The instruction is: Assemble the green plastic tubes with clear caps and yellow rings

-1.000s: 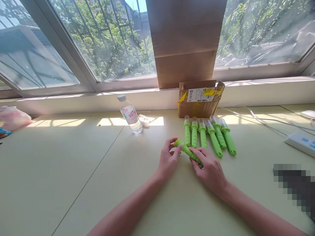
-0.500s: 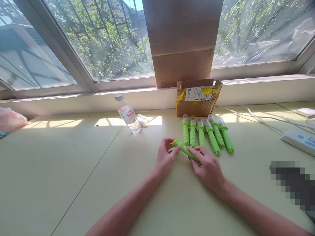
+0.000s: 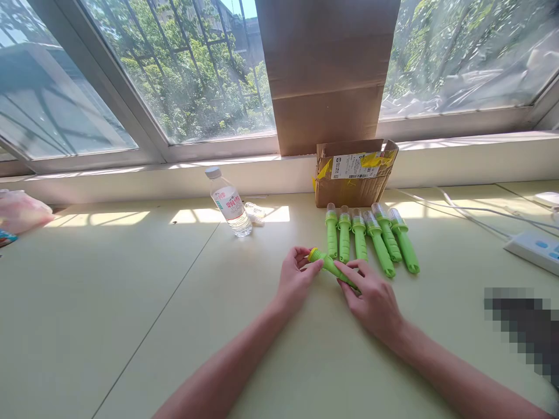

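Note:
A green plastic handle (image 3: 332, 265) with a ribbed neck and a yellow rim is held slantwise just above the table. My left hand (image 3: 299, 272) pinches it near the yellow end, thumb in front. Around its lower, right-hand part my right hand (image 3: 369, 294) is closed, hiding that end. Just beyond my hands lie several similar green-handled tools (image 3: 345, 237) in a row, each with a clear cap over its head. What sits under those caps is too small to make out.
An open cardboard box (image 3: 354, 189) stands behind the row against the sill. To the left is a water bottle (image 3: 230, 206) beside a small crumpled wrapper (image 3: 255, 213). White cables lead to a power strip (image 3: 533, 249) at right. A plastic bag (image 3: 23, 210) lies far left.
The view has shifted slightly, so everything sits a little further right. Both hands keep the same hold on the green handle.

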{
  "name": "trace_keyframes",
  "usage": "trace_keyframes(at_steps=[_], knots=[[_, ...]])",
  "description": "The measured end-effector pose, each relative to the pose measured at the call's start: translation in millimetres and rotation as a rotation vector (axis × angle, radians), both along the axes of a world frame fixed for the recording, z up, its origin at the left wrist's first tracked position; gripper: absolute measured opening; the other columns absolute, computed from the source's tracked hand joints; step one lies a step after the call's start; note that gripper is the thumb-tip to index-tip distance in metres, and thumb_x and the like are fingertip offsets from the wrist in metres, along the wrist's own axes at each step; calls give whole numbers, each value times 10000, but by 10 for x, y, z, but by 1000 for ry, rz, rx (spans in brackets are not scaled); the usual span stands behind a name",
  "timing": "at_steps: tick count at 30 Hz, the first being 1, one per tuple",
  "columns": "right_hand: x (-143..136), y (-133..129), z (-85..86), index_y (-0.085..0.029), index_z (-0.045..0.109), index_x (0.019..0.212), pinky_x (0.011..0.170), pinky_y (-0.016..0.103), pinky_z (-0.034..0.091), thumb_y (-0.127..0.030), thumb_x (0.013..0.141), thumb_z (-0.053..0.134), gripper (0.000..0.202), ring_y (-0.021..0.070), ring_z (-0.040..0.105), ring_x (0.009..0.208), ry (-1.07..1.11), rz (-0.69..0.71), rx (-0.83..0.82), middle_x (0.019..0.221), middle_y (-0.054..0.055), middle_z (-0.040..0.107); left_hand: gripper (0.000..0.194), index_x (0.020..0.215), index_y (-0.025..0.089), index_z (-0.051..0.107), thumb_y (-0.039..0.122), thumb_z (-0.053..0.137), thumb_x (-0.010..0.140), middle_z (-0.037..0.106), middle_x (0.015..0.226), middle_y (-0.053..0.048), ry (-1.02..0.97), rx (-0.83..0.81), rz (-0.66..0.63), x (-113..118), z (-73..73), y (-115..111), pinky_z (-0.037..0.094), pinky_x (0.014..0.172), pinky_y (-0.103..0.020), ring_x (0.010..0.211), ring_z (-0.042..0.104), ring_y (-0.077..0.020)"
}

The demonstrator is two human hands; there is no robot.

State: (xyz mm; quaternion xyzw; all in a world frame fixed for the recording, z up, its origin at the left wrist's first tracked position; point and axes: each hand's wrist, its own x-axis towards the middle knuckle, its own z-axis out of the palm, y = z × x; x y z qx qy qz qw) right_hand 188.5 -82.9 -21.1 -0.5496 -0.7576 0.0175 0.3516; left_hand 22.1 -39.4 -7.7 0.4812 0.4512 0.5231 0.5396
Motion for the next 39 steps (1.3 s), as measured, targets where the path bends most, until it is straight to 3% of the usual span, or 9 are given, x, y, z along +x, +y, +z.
trace_keyframes(at_steps=[9, 17, 26, 34, 39], knots=[[14, 10, -10, -220, 596, 1167, 619, 238, 451, -167, 846, 475, 347, 108, 569, 660, 32, 16, 29, 935, 40, 580, 295, 817, 159, 485, 286, 719, 690, 619, 1072, -108, 43, 42, -18, -5, 54, -32, 529, 787, -356, 965, 614, -213], [11, 0, -41, -252, 563, 1215, 643, 244, 480, -173, 849, 475, 384, 114, 578, 676, 67, 20, 39, 952, 46, 576, 361, 809, 169, 452, 293, 750, 648, 604, 1059, -91, 69, 97, -27, -7, 51, -38, 544, 736, -325, 994, 598, -218], [5, -6, -16, -241, 558, 1223, 667, 268, 507, -187, 858, 469, 379, 135, 590, 720, 116, 46, 2, 967, 67, 573, 349, 773, 162, 473, 327, 750, 639, 638, 992, -81, 118, 125, 30, -6, 85, -66, 548, 712, -334, 874, 638, -196], [-15, -21, 45, -242, 564, 1213, 498, 212, 491, -232, 853, 493, 367, 162, 583, 805, 317, 86, -143, 957, 68, 552, 376, 794, 169, 472, 347, 757, 624, 617, 984, -60, 156, 146, 30, -4, 94, -57, 558, 687, -318, 832, 633, -171], [8, -3, 114, -212, 597, 1170, 417, 185, 454, -274, 830, 539, 350, 184, 566, 848, 449, 96, -221, 937, 75, 563, 446, 885, 186, 459, 302, 779, 597, 563, 1056, -61, 206, 184, -25, -1, 67, -48, 565, 709, -317, 938, 598, -185]])
